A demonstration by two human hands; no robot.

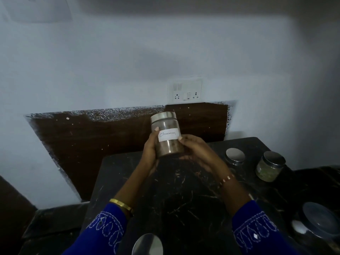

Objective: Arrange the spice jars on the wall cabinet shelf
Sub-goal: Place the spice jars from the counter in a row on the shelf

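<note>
Both hands hold the cinnamon jar (167,134) upright in the air above the dark surface (184,190), near the wall. The left hand (150,153) wraps its side, thumb on the label; the right hand (197,151) grips the other side. Two more jars (235,156) (270,166) stand on the surface to the right.

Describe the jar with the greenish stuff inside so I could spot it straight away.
Start at the black marble counter and look to its right side. Two metal-lidded jars stand there apart; the green-filled jar is the right-hand one. Its neighbour shows little but its lid, and the cinnamon jar is held in both hands.
</note>
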